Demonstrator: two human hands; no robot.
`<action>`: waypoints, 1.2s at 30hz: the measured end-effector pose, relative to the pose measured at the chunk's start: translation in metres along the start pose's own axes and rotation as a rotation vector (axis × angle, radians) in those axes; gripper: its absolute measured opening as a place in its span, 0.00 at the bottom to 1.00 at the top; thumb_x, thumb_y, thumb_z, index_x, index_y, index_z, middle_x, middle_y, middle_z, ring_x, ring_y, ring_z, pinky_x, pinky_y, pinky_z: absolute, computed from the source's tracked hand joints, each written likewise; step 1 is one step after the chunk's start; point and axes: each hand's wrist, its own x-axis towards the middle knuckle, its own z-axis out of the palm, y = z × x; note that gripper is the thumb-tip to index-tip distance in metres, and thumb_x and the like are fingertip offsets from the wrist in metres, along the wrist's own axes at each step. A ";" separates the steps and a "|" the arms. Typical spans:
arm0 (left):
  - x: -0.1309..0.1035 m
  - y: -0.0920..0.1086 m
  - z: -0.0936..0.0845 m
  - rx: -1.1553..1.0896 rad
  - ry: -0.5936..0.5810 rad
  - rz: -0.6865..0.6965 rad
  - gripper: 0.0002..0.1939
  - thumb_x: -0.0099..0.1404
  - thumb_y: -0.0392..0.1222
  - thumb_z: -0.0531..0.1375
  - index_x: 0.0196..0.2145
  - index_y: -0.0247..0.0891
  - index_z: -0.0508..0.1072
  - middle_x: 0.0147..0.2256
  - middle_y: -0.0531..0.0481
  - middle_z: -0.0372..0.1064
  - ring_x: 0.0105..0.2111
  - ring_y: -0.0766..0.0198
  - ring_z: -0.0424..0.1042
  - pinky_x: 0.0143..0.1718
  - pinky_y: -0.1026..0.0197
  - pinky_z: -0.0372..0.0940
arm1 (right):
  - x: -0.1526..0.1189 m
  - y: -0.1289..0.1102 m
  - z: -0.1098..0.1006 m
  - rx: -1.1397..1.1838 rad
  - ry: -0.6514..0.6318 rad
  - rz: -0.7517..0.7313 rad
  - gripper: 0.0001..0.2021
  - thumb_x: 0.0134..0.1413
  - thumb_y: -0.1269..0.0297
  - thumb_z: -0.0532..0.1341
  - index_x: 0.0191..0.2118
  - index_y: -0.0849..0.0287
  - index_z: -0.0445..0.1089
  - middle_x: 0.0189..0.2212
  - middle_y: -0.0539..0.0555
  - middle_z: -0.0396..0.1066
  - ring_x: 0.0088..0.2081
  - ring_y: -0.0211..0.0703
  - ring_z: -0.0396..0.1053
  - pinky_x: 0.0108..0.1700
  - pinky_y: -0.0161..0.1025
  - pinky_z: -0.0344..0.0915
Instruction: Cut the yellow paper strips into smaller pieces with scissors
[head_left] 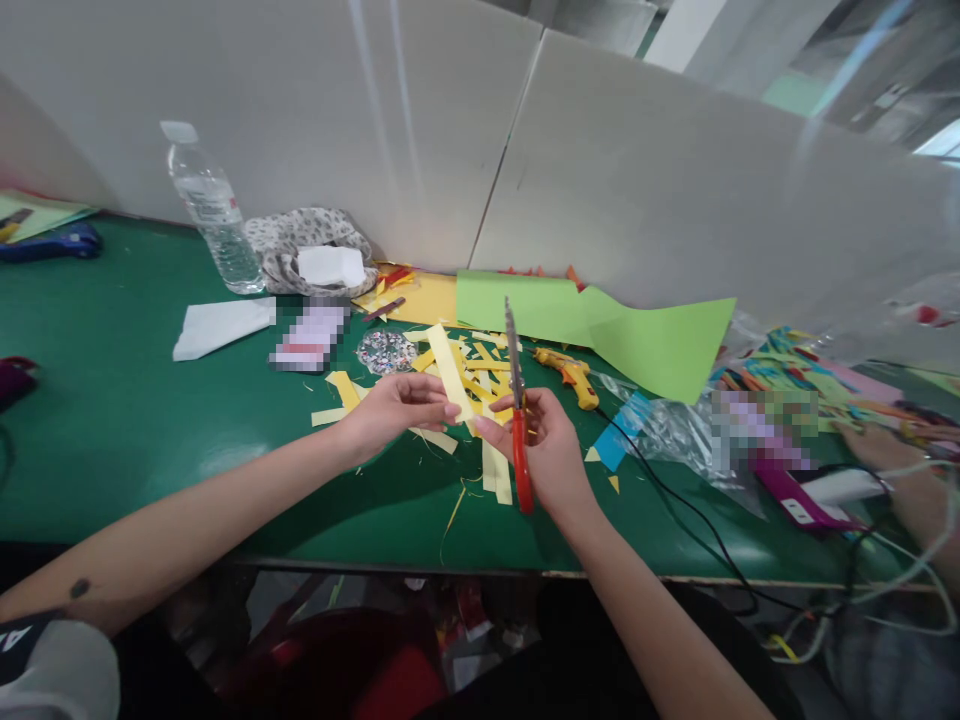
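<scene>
My left hand [409,408] pinches a pale yellow paper strip [448,368] between thumb and fingers, the strip standing tilted above the table. In my right hand [551,445] is a pair of scissors [520,430] with red handles, its blades pointing up and away from me. The right thumb and index finger reach to the strip's lower end; whether they grip it I cannot tell. Beneath and behind both hands lies a loose heap of yellow paper strips [491,365]. Just beyond the right hand rests a yellow glue gun [570,373] with a black cord.
Green sheets [660,345] lean against the grey partition [675,180]. On the left stand a water bottle [217,220], a spotted pouch [311,230] and a phone [311,335]. A plastic bag [690,440], cables and another person's arm [900,470] occupy the right side.
</scene>
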 end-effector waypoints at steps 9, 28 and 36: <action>0.001 0.002 -0.004 -0.051 0.161 0.169 0.12 0.50 0.40 0.67 0.33 0.36 0.72 0.28 0.53 0.74 0.32 0.66 0.73 0.35 0.64 0.68 | -0.005 0.004 0.003 -0.678 0.003 -0.156 0.27 0.39 0.46 0.60 0.44 0.57 0.58 0.37 0.57 0.69 0.35 0.49 0.69 0.35 0.42 0.61; -0.001 0.002 -0.003 -0.040 0.154 0.200 0.10 0.51 0.42 0.66 0.31 0.37 0.71 0.28 0.53 0.73 0.32 0.66 0.73 0.35 0.64 0.68 | -0.005 0.002 0.002 -0.660 -0.041 -0.092 0.30 0.38 0.42 0.60 0.45 0.56 0.58 0.38 0.57 0.69 0.36 0.49 0.69 0.34 0.41 0.61; 0.000 0.002 -0.003 -0.029 0.163 0.200 0.11 0.50 0.42 0.67 0.31 0.38 0.72 0.29 0.53 0.74 0.33 0.66 0.73 0.35 0.63 0.68 | -0.005 0.002 0.002 -0.650 -0.037 -0.107 0.28 0.39 0.45 0.60 0.44 0.56 0.58 0.37 0.56 0.70 0.35 0.49 0.69 0.33 0.41 0.61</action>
